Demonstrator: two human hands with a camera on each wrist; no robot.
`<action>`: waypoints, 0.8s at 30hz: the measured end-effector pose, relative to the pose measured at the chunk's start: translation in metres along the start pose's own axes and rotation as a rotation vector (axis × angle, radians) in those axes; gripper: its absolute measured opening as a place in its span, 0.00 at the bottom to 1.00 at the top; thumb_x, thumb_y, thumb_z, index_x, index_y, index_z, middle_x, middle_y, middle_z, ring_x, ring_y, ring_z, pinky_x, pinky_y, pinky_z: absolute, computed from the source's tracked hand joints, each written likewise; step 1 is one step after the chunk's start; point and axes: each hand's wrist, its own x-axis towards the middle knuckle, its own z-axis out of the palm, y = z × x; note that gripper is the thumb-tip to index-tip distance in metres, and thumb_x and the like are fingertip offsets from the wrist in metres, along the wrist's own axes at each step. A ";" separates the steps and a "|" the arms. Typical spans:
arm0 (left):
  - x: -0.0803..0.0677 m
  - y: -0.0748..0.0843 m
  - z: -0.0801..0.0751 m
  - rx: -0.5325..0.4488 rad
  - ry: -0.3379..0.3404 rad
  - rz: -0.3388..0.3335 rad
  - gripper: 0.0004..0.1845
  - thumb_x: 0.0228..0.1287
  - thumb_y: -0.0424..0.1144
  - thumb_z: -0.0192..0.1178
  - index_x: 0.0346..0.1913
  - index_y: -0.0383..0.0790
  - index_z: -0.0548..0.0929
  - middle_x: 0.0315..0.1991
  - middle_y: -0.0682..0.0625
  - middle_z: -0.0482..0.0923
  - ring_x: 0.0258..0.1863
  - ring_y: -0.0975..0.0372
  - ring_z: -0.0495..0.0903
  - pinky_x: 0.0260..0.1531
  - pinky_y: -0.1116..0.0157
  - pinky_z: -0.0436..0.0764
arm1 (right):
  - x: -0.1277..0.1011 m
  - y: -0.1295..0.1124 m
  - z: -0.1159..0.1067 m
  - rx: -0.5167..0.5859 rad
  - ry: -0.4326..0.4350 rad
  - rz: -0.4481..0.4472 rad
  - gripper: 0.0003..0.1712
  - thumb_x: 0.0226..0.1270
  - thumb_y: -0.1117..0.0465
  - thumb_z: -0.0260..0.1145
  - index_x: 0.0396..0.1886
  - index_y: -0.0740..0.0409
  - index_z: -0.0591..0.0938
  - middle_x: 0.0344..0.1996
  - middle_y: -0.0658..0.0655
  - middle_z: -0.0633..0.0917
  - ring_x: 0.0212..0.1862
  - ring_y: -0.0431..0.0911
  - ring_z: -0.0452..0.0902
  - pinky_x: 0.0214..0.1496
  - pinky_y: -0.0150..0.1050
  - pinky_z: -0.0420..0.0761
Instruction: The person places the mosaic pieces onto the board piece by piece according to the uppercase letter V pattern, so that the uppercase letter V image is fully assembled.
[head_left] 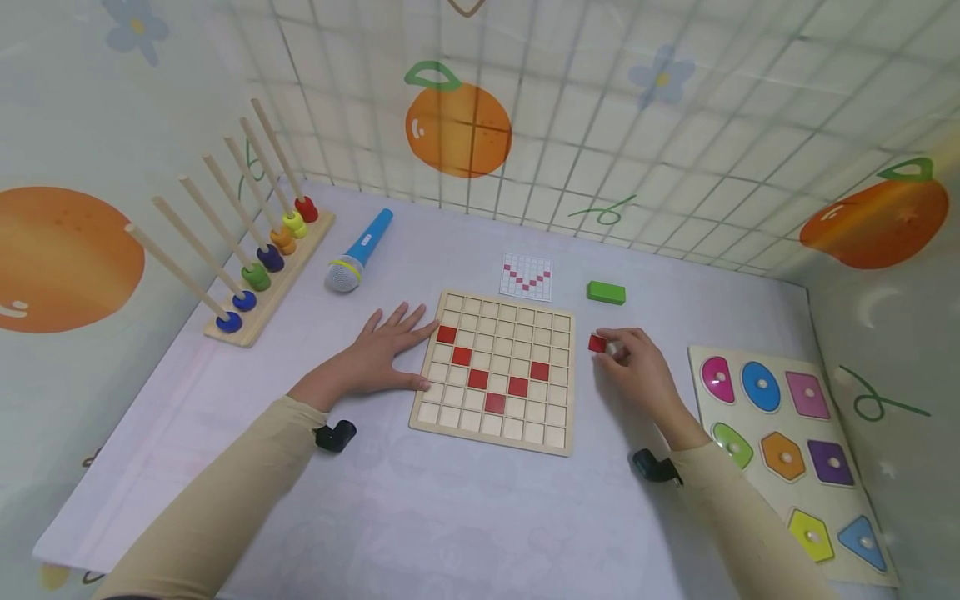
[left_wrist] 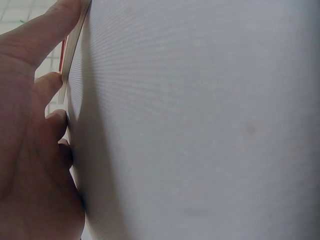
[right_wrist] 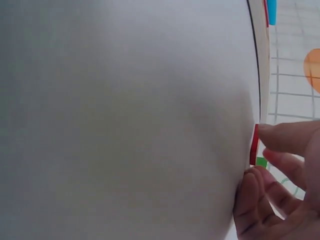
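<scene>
A wooden grid board (head_left: 555,414) lies flat in the middle of the head view, with several red square tiles set in its cells in a V-like slant. My left hand (head_left: 375,354) rests on the table at the board's left side, fingers spread, with the thumb and index fingertips at its edge. Just right of the board, my right hand (head_left: 643,375) pinches a red square tile (head_left: 596,343) by its edge, low over the table. In the right wrist view the tile (right_wrist: 254,145) shows edge-on between thumb and fingers.
Behind the board lie a pattern card (head_left: 527,277) and a green block (head_left: 606,292). A toy microphone (head_left: 360,252) and a wooden peg stand (head_left: 273,283) with coloured beads are at left. A knobbed shape puzzle (head_left: 750,442) lies at right. Printed curtains surround the table.
</scene>
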 end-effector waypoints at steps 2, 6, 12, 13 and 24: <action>0.000 0.000 0.000 -0.001 -0.003 -0.007 0.56 0.56 0.69 0.68 0.82 0.54 0.53 0.84 0.49 0.37 0.81 0.50 0.28 0.76 0.46 0.26 | 0.001 -0.001 0.000 -0.004 -0.009 -0.002 0.24 0.72 0.60 0.69 0.66 0.56 0.80 0.58 0.63 0.76 0.46 0.54 0.76 0.46 0.45 0.82; 0.000 0.001 0.000 0.003 -0.006 -0.014 0.56 0.56 0.70 0.67 0.82 0.56 0.52 0.84 0.50 0.36 0.81 0.52 0.28 0.77 0.47 0.25 | 0.001 -0.003 0.000 -0.016 -0.013 -0.008 0.20 0.71 0.62 0.68 0.61 0.59 0.83 0.55 0.63 0.76 0.46 0.54 0.74 0.45 0.45 0.80; -0.001 0.002 -0.001 -0.006 0.000 -0.004 0.56 0.56 0.69 0.68 0.82 0.54 0.53 0.83 0.49 0.37 0.81 0.50 0.29 0.77 0.46 0.26 | 0.001 -0.004 0.000 -0.023 -0.010 -0.013 0.17 0.71 0.64 0.68 0.58 0.61 0.83 0.50 0.62 0.77 0.46 0.54 0.73 0.44 0.44 0.79; -0.001 0.002 -0.001 -0.007 0.001 -0.001 0.56 0.56 0.68 0.68 0.82 0.54 0.53 0.83 0.48 0.38 0.81 0.50 0.29 0.77 0.45 0.26 | 0.001 -0.004 0.000 -0.021 -0.008 -0.015 0.17 0.71 0.64 0.68 0.57 0.61 0.83 0.50 0.61 0.77 0.45 0.53 0.73 0.43 0.44 0.78; -0.002 0.005 -0.002 -0.003 0.000 -0.008 0.56 0.56 0.68 0.68 0.82 0.55 0.53 0.84 0.49 0.37 0.81 0.50 0.29 0.77 0.46 0.26 | 0.001 -0.003 -0.001 -0.001 -0.028 -0.005 0.16 0.70 0.65 0.68 0.56 0.55 0.78 0.46 0.62 0.83 0.44 0.54 0.77 0.46 0.47 0.83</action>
